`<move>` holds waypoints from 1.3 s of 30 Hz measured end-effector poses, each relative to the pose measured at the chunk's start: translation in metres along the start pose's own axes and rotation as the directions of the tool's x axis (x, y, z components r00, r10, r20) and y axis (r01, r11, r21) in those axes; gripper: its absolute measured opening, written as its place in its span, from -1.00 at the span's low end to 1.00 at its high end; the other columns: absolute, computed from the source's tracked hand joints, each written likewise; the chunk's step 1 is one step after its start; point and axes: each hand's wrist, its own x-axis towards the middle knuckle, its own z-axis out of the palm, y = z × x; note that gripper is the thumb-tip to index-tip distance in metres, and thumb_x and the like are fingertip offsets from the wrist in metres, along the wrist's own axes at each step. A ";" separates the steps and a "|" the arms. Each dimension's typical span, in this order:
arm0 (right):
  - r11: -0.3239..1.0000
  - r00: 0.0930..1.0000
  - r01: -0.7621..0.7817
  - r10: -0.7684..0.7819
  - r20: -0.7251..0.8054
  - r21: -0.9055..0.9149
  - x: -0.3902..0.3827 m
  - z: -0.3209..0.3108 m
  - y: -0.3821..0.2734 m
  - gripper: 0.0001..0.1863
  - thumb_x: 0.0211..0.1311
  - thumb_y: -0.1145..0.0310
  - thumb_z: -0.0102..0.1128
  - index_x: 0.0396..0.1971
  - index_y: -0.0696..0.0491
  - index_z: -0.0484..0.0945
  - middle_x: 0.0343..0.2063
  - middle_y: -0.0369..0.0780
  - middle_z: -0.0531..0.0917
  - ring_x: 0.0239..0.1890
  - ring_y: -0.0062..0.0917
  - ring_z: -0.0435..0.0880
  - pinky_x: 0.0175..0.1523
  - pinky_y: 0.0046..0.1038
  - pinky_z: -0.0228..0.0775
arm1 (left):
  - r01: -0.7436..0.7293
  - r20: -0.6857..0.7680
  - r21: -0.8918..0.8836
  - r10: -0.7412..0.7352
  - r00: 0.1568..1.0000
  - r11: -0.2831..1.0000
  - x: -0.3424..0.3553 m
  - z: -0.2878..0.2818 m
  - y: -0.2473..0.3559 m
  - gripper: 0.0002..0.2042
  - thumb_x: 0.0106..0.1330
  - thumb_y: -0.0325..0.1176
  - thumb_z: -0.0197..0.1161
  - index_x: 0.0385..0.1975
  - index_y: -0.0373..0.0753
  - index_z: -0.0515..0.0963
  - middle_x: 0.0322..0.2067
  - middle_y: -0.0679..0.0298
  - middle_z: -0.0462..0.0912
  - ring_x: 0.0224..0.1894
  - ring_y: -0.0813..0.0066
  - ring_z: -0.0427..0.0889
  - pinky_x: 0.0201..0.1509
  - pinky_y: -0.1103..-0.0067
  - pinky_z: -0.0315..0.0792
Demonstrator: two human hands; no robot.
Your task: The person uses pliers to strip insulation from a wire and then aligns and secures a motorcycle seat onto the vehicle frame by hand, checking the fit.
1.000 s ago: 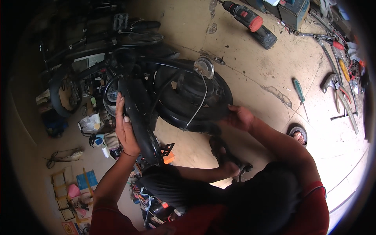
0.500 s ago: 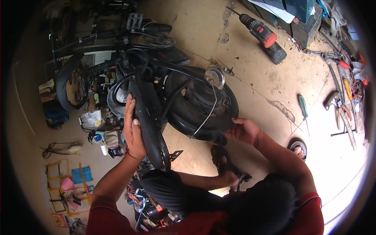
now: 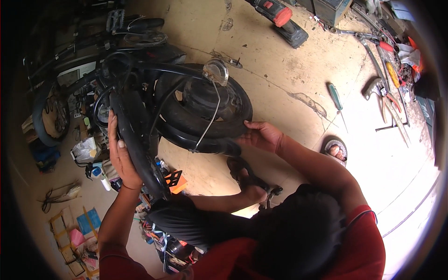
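Note:
A black bicycle (image 3: 140, 67) lies tipped over, with a small fat-tyred wheel (image 3: 205, 123) and a black fender edged by a metal stay. My left hand (image 3: 122, 156) rests along a long black padded part (image 3: 140, 140), fingers stretched against its outer side. My right hand (image 3: 261, 137) grips the wheel's tyre at its right edge, thumb on top, some fingers partly hidden. A round metal fitting (image 3: 217, 70) sits over the wheel.
A cordless drill (image 3: 284, 23) and a screwdriver (image 3: 336, 100) lie on the floor (image 3: 303, 70). Wrenches, pliers (image 3: 389, 105) and a hammer (image 3: 373, 88) line the right. Assorted parts and papers (image 3: 81, 240) are at left. A sandalled foot (image 3: 336, 151) is at right.
The whole view has shifted, so bicycle, drill and tools appear higher and further left than half a second ago. Both my hands stay in much the same places on the bicycle.

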 end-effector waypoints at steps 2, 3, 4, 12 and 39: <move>1.000 1.000 0.012 -0.012 0.022 -0.004 -0.001 0.000 0.001 -0.51 0.58 0.31 0.20 0.37 0.21 0.42 0.35 -0.01 0.58 0.42 -0.11 0.53 0.60 -0.02 0.30 | 0.005 0.000 0.010 -0.005 1.000 1.000 -0.002 -0.001 0.000 -0.40 0.68 -0.09 -0.20 0.48 -0.43 0.35 0.55 -0.13 0.30 0.62 -0.03 0.24 0.70 0.24 0.02; 1.000 0.999 0.023 -0.023 0.044 -0.008 -0.001 0.001 0.001 -0.52 0.59 0.30 0.18 0.36 0.21 0.43 0.34 -0.01 0.59 0.42 -0.12 0.54 0.60 -0.03 0.29 | 0.007 0.002 0.008 -0.007 1.000 1.000 -0.001 -0.001 0.000 -0.40 0.68 -0.09 -0.20 0.48 -0.43 0.35 0.55 -0.13 0.30 0.62 -0.03 0.24 0.70 0.24 0.02; 1.000 0.999 0.023 -0.023 0.041 -0.007 -0.001 0.001 0.002 -0.52 0.59 0.30 0.18 0.36 0.21 0.43 0.34 -0.01 0.59 0.42 -0.12 0.54 0.60 -0.03 0.29 | 0.006 0.000 0.000 -0.006 1.000 1.000 -0.001 0.000 0.000 -0.40 0.68 -0.08 -0.20 0.48 -0.43 0.35 0.55 -0.13 0.30 0.62 -0.03 0.24 0.70 0.24 0.02; 0.998 0.998 0.041 -0.043 -0.049 -0.048 0.007 -0.001 0.003 -0.51 0.58 0.27 0.19 0.35 0.22 0.46 0.31 -0.02 0.63 0.37 -0.16 0.60 0.57 -0.09 0.32 | -0.009 -0.008 0.005 0.009 1.000 1.000 0.002 -0.001 0.002 -0.40 0.66 -0.09 -0.18 0.48 -0.43 0.36 0.55 -0.14 0.31 0.62 -0.04 0.25 0.69 0.23 0.04; -0.889 0.943 0.157 0.006 0.331 -0.430 0.010 0.067 -0.044 -0.26 0.06 0.21 0.65 0.21 0.14 0.50 0.07 -0.03 0.62 0.06 -0.09 0.72 0.13 -0.19 0.63 | -0.055 0.005 -0.015 0.055 0.998 0.998 0.001 -0.008 -0.003 -0.47 0.68 -0.23 -0.16 0.50 -0.40 0.37 0.56 -0.10 0.29 0.64 0.00 0.22 0.69 0.23 0.04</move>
